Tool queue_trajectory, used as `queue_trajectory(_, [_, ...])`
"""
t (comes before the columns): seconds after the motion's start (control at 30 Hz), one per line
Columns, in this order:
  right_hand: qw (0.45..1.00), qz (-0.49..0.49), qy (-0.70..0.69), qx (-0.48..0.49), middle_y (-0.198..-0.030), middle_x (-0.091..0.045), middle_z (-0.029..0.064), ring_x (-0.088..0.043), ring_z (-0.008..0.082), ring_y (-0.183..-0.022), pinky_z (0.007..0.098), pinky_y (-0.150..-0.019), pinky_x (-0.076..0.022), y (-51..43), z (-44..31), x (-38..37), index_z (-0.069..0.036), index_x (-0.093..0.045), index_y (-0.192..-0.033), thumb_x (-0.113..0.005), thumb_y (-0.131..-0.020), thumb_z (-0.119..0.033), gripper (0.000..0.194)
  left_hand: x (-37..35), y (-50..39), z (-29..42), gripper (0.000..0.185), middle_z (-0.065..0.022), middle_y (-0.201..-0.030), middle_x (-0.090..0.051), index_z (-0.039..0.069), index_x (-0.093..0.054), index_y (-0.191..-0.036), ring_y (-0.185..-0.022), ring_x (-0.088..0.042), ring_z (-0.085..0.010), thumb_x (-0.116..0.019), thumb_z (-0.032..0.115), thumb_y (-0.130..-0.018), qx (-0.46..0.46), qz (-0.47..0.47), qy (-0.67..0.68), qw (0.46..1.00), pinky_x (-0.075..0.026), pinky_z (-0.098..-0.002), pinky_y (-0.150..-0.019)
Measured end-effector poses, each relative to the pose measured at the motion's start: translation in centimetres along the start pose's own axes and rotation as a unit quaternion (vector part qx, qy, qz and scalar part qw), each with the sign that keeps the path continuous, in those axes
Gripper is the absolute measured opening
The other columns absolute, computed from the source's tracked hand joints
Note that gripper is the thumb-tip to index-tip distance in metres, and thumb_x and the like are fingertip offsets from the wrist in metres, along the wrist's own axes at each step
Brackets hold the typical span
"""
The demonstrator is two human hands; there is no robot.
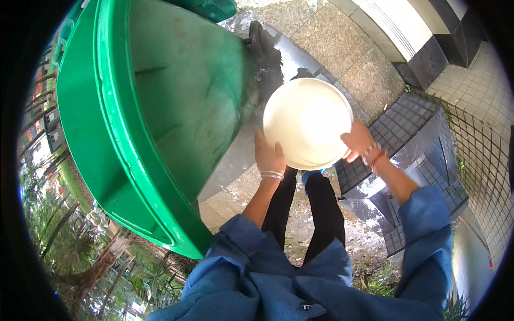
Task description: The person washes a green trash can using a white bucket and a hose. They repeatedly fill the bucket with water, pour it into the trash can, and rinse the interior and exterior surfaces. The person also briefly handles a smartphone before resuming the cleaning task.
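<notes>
Before my legs is a round cream-white plastic tub [305, 120], its wide face turned up towards me. Glare washes out much of that face, so I cannot tell what it contains. My left hand [270, 156] grips its lower left edge, thumb over the rim. On the opposite side my right hand [358, 140] clasps the rim, fingers curled at the edge. Left of the tub stands a large green plastic wheeled bin [180, 80], its side wet and smeared. One dark wheel [255, 34] shows near the bin's base.
Wet stone paving [333, 44] runs beyond the tub. To the right, a low dark-tiled ledge [401, 136] adjoins a tiled wall [478, 148] close to my right arm. Trees and plants [88, 257] fill the lower left. Part of another green bin [213, 8] shows at the top.
</notes>
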State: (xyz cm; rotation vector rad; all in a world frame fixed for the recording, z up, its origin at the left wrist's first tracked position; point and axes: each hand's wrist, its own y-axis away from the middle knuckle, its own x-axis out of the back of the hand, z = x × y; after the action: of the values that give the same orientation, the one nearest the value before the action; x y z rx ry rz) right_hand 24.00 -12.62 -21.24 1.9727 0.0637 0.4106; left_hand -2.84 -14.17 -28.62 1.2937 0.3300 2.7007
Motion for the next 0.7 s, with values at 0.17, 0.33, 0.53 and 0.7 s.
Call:
queue_trajectory(0.17, [0.956, 0.091, -0.273, -0.055, -0.092, -0.060, 0.0295, -0.067, 0.0328, -0.059, 0.0358, -0.043, -0.0570, 1.2, 9.2, -1.7, 0.015, -0.031, -0.116, -0.048, -0.074, -0.003, 0.048, -5.7, -5.7, 0.8, 0.054, -0.0202, -0.135, -0.044, -0.002, -0.043, -0.131, -0.129, -0.037, -0.0340, -0.050, 0.028, -0.087, -0.190, -0.040, -0.217, 0.957, -0.026, -0.0479, -0.107])
queue_trajectory(0.33, [0.917, 0.186, -0.348, -0.049, -0.088, -0.061, 0.0266, -0.066, 0.0315, -0.057, 0.0332, -0.041, -0.0565, -1.1, 15.3, -5.2, 0.015, -0.031, -0.115, -0.048, -0.073, -0.003, 0.049, -4.0, -15.0, 3.1, 0.066, -0.0134, -0.142, -0.039, 0.001, -0.040, -0.136, -0.137, -0.025, -0.0286, -0.041, 0.049, -0.090, -0.248, -0.208, -0.473, 0.819, -0.011, -0.0518, -0.111])
queue_trajectory(0.53, [0.860, 0.170, -0.474, -0.080, -0.097, -0.058, 0.0223, -0.066, 0.0263, -0.065, 0.0288, -0.039, -0.0561, -3.0, 17.3, -6.3, 0.011, -0.031, -0.125, -0.047, -0.074, -0.003, 0.055, -0.5, -19.4, -2.0, 0.082, -0.0140, -0.153, -0.010, 0.001, -0.018, -0.145, -0.142, -0.006, -0.0295, -0.046, 0.052, -0.087, -0.238, -0.355, -0.804, 0.413, -0.005, -0.0485, -0.113])
queue_trajectory(0.7, [0.822, 0.137, -0.537, -0.133, -0.106, -0.057, 0.0210, -0.066, 0.0267, -0.072, 0.0284, -0.043, -0.0575, -3.5, 17.4, -6.2, 0.005, -0.028, -0.133, -0.043, -0.075, 0.001, 0.061, -7.1, -18.9, -11.5, 0.080, -0.0112, -0.154, -0.012, 0.004, -0.020, -0.145, -0.142, -0.008, -0.0283, -0.045, 0.053, -0.087, -0.333, -0.412, -0.803, 0.273, -0.006, -0.0501, -0.113])
